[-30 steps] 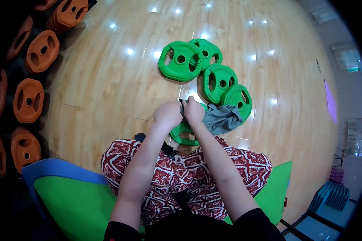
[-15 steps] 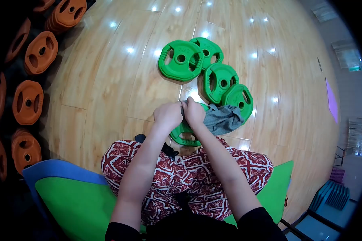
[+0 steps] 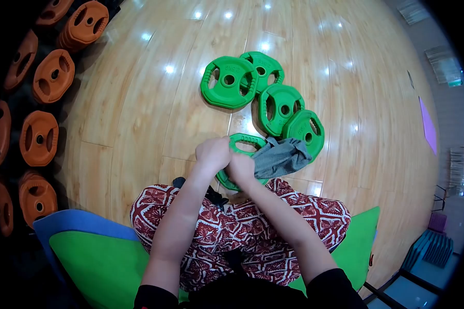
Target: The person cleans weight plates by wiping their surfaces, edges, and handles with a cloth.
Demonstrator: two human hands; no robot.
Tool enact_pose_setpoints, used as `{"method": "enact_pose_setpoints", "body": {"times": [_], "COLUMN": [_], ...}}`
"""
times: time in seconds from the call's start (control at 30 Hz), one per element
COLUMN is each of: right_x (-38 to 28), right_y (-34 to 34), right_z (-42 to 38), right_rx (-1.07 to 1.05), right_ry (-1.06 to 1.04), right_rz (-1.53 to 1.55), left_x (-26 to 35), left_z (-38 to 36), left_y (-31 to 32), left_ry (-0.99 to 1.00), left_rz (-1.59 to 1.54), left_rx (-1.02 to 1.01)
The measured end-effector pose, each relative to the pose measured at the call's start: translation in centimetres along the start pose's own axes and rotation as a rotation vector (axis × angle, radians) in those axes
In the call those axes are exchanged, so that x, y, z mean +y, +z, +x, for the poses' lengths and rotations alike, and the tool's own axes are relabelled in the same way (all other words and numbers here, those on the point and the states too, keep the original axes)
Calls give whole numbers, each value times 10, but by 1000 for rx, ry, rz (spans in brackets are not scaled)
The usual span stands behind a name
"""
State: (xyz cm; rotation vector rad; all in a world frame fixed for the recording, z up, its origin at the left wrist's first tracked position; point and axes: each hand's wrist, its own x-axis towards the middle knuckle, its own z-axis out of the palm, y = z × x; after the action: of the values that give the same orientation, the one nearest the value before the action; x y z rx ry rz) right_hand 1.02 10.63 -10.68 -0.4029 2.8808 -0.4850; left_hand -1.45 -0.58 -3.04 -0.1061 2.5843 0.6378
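Observation:
Just in front of my crossed legs is a green weight plate (image 3: 248, 138), partly covered by my hands. My left hand (image 3: 213, 154) is closed at its left edge, apparently gripping the rim; the fingertips are hidden. Over the plate, my right hand (image 3: 241, 169) is closed on a grey cloth (image 3: 283, 158). The loose part of this cloth drapes to the right, touching another green plate (image 3: 305, 135). Beyond lie more green plates, one at the left (image 3: 229, 82), one behind it (image 3: 265, 69) and one nearer the middle (image 3: 280, 109), overlapping each other.
Orange weight plates (image 3: 39, 138) hang on a dark rack along the left. Under me are a green mat (image 3: 95, 260) and a blue mat (image 3: 87, 221). A purple mat (image 3: 427, 126) lies far right on the wooden floor (image 3: 154, 103). Teal stacked items (image 3: 432, 250) stand at the lower right.
My right hand has moved down toward me across the near plate, away from its top edge. The near plate shows more of its upper part. My left hand has barely shifted.

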Motion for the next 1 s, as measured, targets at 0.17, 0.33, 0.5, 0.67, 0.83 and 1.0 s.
{"method": "enact_pose_setpoints", "body": {"times": [0.17,0.33,0.5,0.67,0.83,1.0], "right_x": [0,9,5,3,36,97], "right_y": [-4,-10,3,-5,-19,-61], "right_z": [-4,46,15,-11,-6,-4], "right_rx": [-34,139,-51,-202,-157,-213], "right_ry": [-95,87,-95,-247,-149,-61], "right_rz": [-30,-16,-65,-84,-126,-292], "left_x": [2,3,2,-1,-4,-9], "left_z": [-1,-6,-2,-2,0,5], "left_y": [-5,-15,-7,-5,-3,7], "left_ry": [-20,-1,13,9,9,-2], "left_rz": [-5,-43,-19,-25,-26,24], "left_rx": [-24,-47,10,-4,-11,-45]}}
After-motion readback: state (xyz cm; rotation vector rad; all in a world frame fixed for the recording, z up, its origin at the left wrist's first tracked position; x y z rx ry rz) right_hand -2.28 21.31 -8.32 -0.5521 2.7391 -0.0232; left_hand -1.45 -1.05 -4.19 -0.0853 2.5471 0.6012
